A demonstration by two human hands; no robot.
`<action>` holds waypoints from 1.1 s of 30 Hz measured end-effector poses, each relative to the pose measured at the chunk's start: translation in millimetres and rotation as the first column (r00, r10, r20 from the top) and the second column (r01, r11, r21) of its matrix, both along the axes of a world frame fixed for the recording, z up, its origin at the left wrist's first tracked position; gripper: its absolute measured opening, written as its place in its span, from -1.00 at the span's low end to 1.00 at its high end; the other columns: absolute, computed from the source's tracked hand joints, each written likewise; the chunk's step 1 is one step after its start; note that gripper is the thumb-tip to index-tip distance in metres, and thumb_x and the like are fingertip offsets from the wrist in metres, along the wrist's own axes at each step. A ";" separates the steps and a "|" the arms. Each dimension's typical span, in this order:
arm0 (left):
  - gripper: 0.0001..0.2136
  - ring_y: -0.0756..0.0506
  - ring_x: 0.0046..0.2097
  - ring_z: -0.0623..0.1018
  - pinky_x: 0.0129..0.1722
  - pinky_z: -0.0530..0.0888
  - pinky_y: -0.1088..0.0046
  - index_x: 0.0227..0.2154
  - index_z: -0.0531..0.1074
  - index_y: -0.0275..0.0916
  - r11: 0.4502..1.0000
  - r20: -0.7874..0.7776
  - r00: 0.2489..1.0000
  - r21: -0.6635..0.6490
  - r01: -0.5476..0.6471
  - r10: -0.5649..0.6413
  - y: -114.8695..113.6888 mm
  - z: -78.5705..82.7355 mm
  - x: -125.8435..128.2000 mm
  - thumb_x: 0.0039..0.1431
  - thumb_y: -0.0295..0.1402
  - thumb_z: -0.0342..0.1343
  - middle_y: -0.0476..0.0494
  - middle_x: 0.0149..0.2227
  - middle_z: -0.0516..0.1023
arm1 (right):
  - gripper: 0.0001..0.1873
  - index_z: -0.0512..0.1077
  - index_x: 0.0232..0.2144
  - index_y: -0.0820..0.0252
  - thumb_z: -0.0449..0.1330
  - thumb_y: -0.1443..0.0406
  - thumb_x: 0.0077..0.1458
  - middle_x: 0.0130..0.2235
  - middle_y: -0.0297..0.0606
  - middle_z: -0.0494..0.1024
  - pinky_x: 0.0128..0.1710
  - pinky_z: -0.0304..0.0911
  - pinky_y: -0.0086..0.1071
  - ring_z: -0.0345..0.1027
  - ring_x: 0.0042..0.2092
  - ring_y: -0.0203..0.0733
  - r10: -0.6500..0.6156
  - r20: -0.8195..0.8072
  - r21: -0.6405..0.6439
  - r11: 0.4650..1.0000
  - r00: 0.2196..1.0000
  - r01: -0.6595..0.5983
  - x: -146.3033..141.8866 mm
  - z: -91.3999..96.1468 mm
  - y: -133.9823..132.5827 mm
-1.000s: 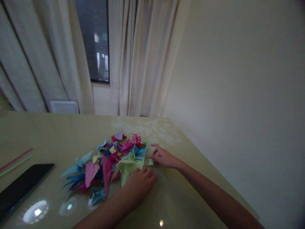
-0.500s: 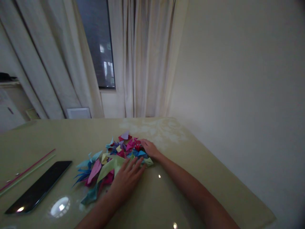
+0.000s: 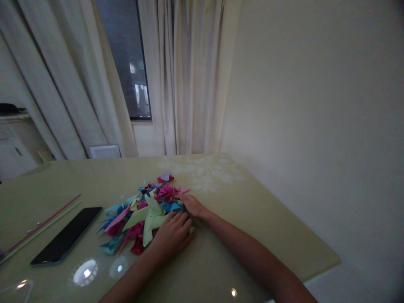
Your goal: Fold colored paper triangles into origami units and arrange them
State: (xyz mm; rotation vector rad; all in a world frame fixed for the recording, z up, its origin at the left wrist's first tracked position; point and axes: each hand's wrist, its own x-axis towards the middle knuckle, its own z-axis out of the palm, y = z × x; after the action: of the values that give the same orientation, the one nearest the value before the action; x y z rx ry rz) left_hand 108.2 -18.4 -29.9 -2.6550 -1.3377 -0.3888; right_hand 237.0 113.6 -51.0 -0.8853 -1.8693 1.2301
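Observation:
A loose pile of folded paper pieces, looking like origami cranes, in pink [image 3: 168,192], blue [image 3: 172,207], teal [image 3: 112,245] and other colours lies on the table. A large pale green folded paper piece [image 3: 148,216] rests on top, close to the fingers of my left hand [image 3: 173,235]. That hand lies palm down at the pile's near right edge, fingers slightly bent and touching the paper. My right hand [image 3: 193,206] cups the right side of the pile, its fingertips against the pink and blue pieces. Neither hand visibly grips a piece; both palms are hidden.
Left of the pile lies a black phone-like slab [image 3: 67,235]. Beyond it are a thin pink stick [image 3: 47,223] and a thin green stick [image 3: 52,226]. The glossy table [image 3: 265,219] meets a wall on the right; curtains [image 3: 202,84] hang behind it.
My right hand has moved slightly left and nearer, pressing the pile's right side inward. My left fingers have bent more. The green piece has turned and sits more fully in view.

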 end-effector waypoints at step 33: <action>-0.53 -0.21 0.31 0.45 0.24 0.46 0.12 0.33 0.14 -0.17 0.984 0.639 0.769 0.124 -0.127 0.019 12.4 1.4 19.6 0.41 -0.35 -0.02 -0.34 0.26 0.43 | -0.63 0.38 -0.27 0.07 0.32 -0.04 0.13 -0.35 -0.36 0.50 -0.30 0.33 -0.34 0.44 -0.31 -0.18 -0.185 -0.238 0.077 0.975 0.953 0.209 44.7 22.7 -84.6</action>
State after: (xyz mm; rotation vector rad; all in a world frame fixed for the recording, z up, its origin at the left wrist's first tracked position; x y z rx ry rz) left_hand 127.9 -6.0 -28.5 -2.4014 -1.4689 -1.4280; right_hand 281.8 29.0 -28.3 -0.8159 -1.6034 1.0568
